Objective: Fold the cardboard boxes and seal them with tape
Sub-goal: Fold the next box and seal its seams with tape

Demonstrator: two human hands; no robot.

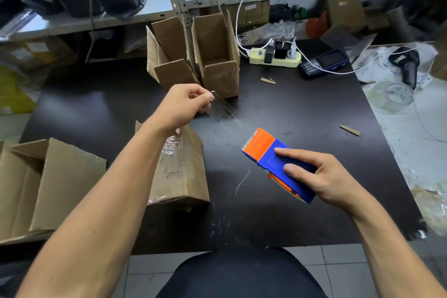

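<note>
Hands are working at a dark table [302, 109] as we are sealing cardboard boxes. Our left hand [180, 104] is pinching the free end of a clear tape strip [221, 107] between thumb and curled fingertips, just this side of the open boxes. Our right hand [321, 176] is gripping a blue-and-orange tape dispenser [268, 152], fingers wrapped over its blue body, its toothed orange edge pointing toward the strip. The tape seems to be stretching from the pinch back toward the dispenser, though the film is nearly invisible against the dark top and we cannot trace it the whole way.

Two open cardboard boxes [215, 55] are standing upright side by side, beyond the dispenser, flaps raised. A taped box [179, 167] is lying on its side to the left of the dispenser, partly under our left forearm. Another open box [48, 184] is sitting farther left, at the table's edge. Beyond the dispenser and to its right, a power strip [273, 59] with plugged chargers is resting beside a dark phone [324, 63]. A roll of clear tape [396, 97] is sitting far right, off the table's dark top.
</note>
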